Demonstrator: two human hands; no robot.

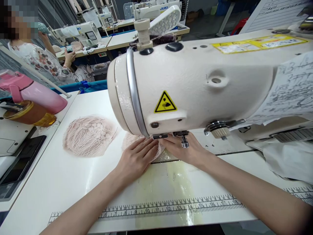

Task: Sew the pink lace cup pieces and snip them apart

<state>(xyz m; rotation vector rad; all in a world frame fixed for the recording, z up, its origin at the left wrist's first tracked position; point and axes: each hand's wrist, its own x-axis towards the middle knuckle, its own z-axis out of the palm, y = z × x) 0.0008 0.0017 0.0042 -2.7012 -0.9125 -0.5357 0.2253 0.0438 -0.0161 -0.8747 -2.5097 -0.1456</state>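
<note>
My left hand (138, 156) lies flat, fingers together and stretched out, pressing a piece of pink lace (129, 140) onto the white table under the head of a cream sewing machine (195, 85). My right hand (182, 148) rests beside it on the same piece, fingers pointing left toward the needle area, which the machine head hides. A stack of pink lace pieces (89, 135) lies on the table to the left of my hands.
A printed ruler strip (171, 205) runs along the table's front edge. A pink bottle (39, 94) and a brown jar (29, 114) sit at the far left, by a dark phone (22, 160). Another person sits at a sewing machine (78, 32) behind.
</note>
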